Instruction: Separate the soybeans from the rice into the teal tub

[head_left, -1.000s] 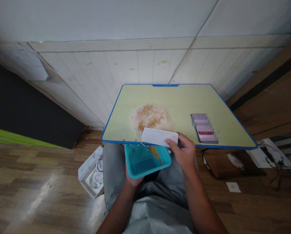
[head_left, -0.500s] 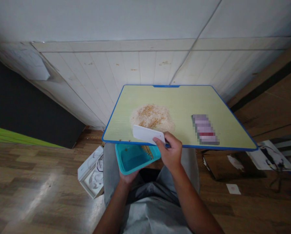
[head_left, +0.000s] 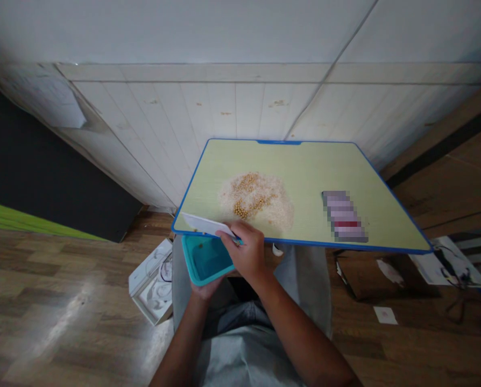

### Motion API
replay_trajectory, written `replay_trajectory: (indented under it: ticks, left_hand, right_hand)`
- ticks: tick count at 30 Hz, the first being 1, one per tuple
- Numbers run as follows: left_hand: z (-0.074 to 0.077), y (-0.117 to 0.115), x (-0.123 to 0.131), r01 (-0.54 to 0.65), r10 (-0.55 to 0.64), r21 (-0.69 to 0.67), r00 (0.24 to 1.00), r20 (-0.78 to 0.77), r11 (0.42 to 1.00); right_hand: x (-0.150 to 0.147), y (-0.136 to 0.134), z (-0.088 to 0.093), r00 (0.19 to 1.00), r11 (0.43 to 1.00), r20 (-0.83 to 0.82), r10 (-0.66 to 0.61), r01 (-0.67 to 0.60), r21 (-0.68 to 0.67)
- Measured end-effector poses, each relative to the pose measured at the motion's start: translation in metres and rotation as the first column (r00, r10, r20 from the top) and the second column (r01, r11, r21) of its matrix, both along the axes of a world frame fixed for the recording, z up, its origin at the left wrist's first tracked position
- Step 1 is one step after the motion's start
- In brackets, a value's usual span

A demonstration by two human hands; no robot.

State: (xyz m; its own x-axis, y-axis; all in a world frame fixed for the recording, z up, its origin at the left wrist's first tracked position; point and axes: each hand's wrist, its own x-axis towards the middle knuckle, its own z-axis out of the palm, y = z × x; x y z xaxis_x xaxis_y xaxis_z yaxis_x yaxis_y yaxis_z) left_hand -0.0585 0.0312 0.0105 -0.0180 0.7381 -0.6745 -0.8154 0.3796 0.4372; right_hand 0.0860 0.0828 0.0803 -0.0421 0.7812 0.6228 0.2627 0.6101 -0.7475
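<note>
My right hand (head_left: 246, 252) grips a flat white scraper card (head_left: 203, 223) lying over the front left edge of the small green table (head_left: 317, 166). My left hand (head_left: 206, 289) holds a teal plastic box (head_left: 206, 258) from beneath, just under that edge. A few yellow beans lie in the box. On the table top sits a pile of white rice mixed with yellow beans (head_left: 256, 198), a little beyond the card.
A blurred-out flat object (head_left: 344, 216) lies on the table's right half. A white box (head_left: 154, 282) stands on the wooden floor at my left knee. Papers and cardboard (head_left: 369, 269) lie on the floor to the right. A white panelled wall is behind the table.
My right hand slid the white card leftward along the table's front edge. The teal box moved left with it in my left hand.
</note>
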Motion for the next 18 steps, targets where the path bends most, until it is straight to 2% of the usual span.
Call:
replay_trajectory:
  ticks: [3,6,10,14,18]
  left_hand:
    - [0.002,-0.001,0.000,0.013,-0.013,0.016,1.000,0.020,1.000]
    - [0.006,-0.002,0.002,0.028,-0.031,0.064,0.998,0.058,0.998]
    - [0.006,-0.003,0.006,0.048,-0.060,0.112,0.992,0.115,0.993]
    - [-0.008,-0.008,0.014,0.110,-0.130,0.122,0.978,0.165,0.986]
    - [-0.026,-0.014,0.035,0.155,-0.189,0.162,0.957,0.221,0.974]
  right_hand:
    - [0.007,-0.003,0.002,1.000,1.000,-0.029,0.007,-0.006,0.031]
    - [0.025,-0.010,0.005,0.987,0.991,-0.102,-0.121,0.126,0.043]
    - [0.057,-0.019,0.005,0.955,0.961,-0.108,-0.275,0.270,-0.064]
    - [0.092,-0.025,-0.002,0.902,0.904,-0.139,-0.410,0.382,-0.190]
    - [0.115,-0.028,-0.006,0.842,0.864,-0.215,-0.495,0.450,-0.224]
